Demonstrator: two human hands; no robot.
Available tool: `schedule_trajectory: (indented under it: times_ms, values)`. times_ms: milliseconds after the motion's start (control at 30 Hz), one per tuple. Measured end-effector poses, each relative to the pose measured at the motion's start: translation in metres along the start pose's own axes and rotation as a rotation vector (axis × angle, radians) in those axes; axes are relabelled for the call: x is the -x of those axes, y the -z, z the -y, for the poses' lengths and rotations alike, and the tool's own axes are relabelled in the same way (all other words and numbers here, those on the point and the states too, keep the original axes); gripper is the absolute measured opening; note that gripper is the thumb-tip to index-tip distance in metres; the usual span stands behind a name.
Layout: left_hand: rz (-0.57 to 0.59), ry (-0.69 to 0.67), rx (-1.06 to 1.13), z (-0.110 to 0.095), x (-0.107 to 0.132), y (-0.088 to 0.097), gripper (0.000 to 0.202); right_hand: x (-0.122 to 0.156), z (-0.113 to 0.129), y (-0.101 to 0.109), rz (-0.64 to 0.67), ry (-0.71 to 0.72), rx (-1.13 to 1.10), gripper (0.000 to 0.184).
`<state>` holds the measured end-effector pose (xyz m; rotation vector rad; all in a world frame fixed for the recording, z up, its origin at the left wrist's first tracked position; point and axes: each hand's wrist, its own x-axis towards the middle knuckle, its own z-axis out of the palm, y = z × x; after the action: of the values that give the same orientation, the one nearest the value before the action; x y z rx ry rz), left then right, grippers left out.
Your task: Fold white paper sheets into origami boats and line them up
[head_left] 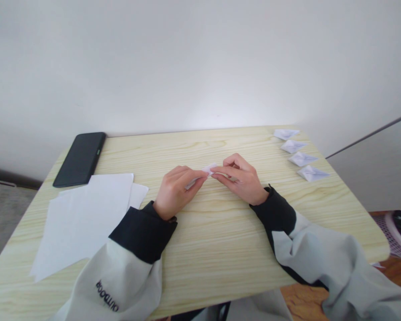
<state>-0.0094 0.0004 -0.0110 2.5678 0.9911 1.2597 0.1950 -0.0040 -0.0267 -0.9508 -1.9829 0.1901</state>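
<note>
folded paper (209,168) in left grip (176,188) and right grip (243,180)

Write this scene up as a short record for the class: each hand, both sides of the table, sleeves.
Left hand: pinching a small white paper
Right hand: fingertips pinching the same paper's other end
Table, left: dark phone; overlapping white sheets nearer the person
Table, right: four folded paper pieces in a row
Sleeves: pale grey, black cuffs
</note>
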Motion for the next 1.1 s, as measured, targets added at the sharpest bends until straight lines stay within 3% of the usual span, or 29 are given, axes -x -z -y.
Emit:
schedule_trajectory:
  times_ms: [133, 267, 533, 833, 1100]
  values:
    - [-0.015, -0.144, -0.081, 0.0017, -0.0022, -0.0001, 0.005, -0.0007, 0.0004, 0.0015, 0.032, 0.022, 0.01, 0.014]
    - [-0.027, -0.193, -0.126, 0.0021, -0.0034, 0.0, 0.007, -0.0013, 0.0008, 0.0024, 0.066, 0.047, 0.032, 0.014]
    - [-0.05, -0.162, -0.096, 0.0024, -0.0022, -0.0009, 0.007, -0.0018, 0.0001, 0.0012, -0.053, -0.009, -0.011, 0.007]
    - [-0.054, -0.038, -0.087, 0.0059, 0.0001, -0.0022, 0.009, -0.0017, -0.0012, 0.0022, 0.009, -0.069, 0.004, 0.009]
    - [-0.021, -0.043, -0.079, 0.0045, -0.0003, -0.0016, 0.003, -0.0003, -0.0042, 0.0001, -0.068, -0.049, -0.041, 0.009]
